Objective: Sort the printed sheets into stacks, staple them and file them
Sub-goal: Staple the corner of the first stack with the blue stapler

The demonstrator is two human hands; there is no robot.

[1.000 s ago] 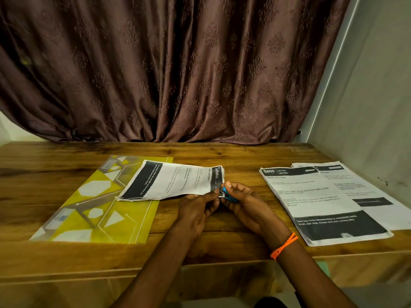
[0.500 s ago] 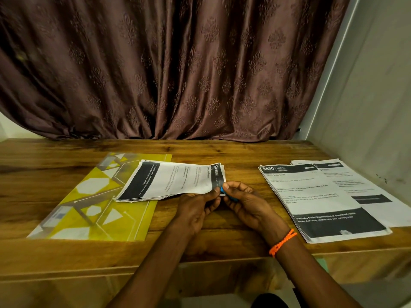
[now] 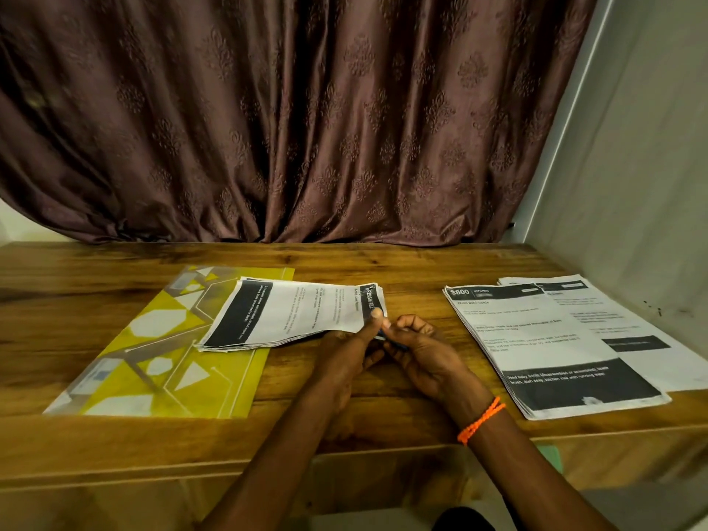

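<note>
a wooden bench (image 3: pixel 383 423) stands in front of a brown curtain (image 3: pixel 287 120), with a pale wall (image 3: pixel 643 185) on the right.

a stack of printed sheets (image 3: pixel 299 314) lies sideways near the middle of the bench. its left part rests on a yellow plastic folder (image 3: pixel 153 362) that lies flat on the bench. the right corner of the stack is lifted a little.

the left hand (image 3: pixel 346 356) holds that corner. its thumb presses on top of the sheets, on the black band with white letters, and its fingers are curled under the paper, so they pinch the stack.

the right hand (image 3: pixel 425 352) is just beside the left hand, touching it at the corner of the stack. its fingers are curled in around a small blue thing (image 3: pixel 383 336). only a bit of that thing shows, so you cannot tell what it is. an orange string band (image 3: pixel 481 419) goes around the right wrist.

on the right side of the bench, well apart from the hands, lies a second stack (image 3: pixel 551 350) with the words "$800 kitchen" at the top. a third pile of sheets (image 3: pixel 632 323) lies partly under it, closer to the wall.
</note>
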